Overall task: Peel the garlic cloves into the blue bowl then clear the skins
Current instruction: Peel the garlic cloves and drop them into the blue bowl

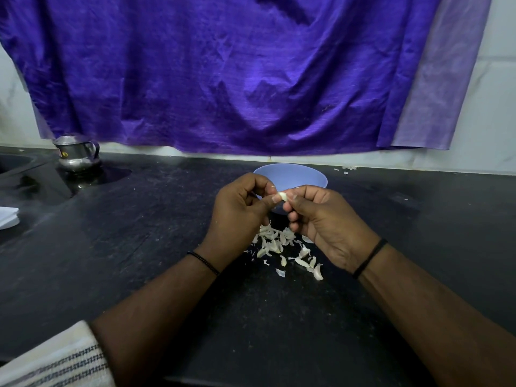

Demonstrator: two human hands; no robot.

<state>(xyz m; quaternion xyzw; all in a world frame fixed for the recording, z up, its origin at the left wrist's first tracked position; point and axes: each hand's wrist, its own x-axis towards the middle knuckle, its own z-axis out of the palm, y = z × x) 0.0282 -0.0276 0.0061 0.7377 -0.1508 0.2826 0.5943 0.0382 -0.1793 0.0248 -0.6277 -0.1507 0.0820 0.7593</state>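
We are pinching one garlic clove (282, 195) between both hands, left hand (240, 208) and right hand (324, 219), curled, just before the one blue bowl (296, 174).

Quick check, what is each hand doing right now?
Left hand: closed, pinching the garlic clove.
Right hand: closed, pinching the same clove.
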